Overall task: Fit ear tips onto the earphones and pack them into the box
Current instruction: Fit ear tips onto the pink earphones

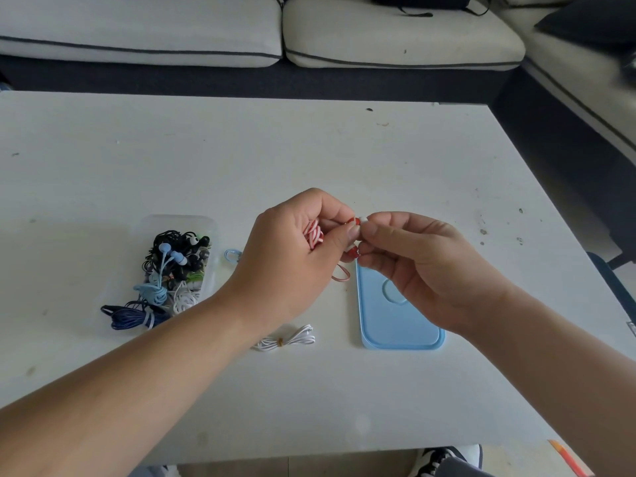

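Head view: both hands are up over the surface [241,149], meeting in the middle. The left hand [299,246] has its fingers [330,215] curled round the bundled red-and-white earphones [315,234], thumb and forefinger pinching one bud [352,221]. The right hand [423,266] pinches a small white ear tip [363,220] right against that bud. Whether it's seated yet, I can't tell. The way to do it well, I'd say: steady the bud, line the tip's hole square on the nozzle, then push with a gentle twist until it sits even all round. The clear box [206,223], packed with other sets, waits at the left. Its blue lid [399,325] lies below the right hand, with a white set [289,339] nearby.
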`<state>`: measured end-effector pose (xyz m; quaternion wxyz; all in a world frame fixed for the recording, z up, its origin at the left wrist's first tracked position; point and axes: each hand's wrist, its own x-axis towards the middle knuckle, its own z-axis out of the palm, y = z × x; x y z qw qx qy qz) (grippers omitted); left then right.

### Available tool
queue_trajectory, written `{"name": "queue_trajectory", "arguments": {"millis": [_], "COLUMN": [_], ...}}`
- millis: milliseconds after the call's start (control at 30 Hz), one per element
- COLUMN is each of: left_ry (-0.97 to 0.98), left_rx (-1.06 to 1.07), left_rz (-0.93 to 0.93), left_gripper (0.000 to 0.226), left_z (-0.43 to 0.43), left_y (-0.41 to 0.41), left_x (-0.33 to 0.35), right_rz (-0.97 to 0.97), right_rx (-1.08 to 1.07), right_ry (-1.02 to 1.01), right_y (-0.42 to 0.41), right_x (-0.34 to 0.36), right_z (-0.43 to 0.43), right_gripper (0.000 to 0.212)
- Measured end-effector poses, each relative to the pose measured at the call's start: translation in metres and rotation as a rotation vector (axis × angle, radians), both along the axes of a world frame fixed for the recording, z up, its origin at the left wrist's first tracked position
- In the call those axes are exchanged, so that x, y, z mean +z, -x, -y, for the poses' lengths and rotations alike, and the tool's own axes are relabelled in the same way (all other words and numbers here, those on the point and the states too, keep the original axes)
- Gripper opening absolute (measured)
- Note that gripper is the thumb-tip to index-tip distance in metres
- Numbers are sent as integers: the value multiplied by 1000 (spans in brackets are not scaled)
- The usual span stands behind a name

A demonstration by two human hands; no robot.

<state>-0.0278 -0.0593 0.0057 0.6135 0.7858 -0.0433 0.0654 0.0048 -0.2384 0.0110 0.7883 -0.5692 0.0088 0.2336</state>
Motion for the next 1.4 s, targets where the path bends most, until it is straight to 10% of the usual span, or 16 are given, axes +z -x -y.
{"name": "queue_trajectory", "arguments": {"millis": [700, 1067, 1400], "left_ry": [-371, -54, 142], "left_rx": [82, 53, 13], "left_rz": [289, 56, -104], "left_gripper": [4, 6, 7], "left_z": [-4, -3, -4], "left_y": [0, 1, -1], "left_x": [-4, -4, 4], "right_rz": [15, 288, 29], "right_rx": [-132, -201, -9], "right_ry": [8, 408, 60], "right_y": [8, 9, -1], "right_x": [0, 4, 6], "right_z": [-14, -11, -2], "right_gripper": [13, 7, 17]}}
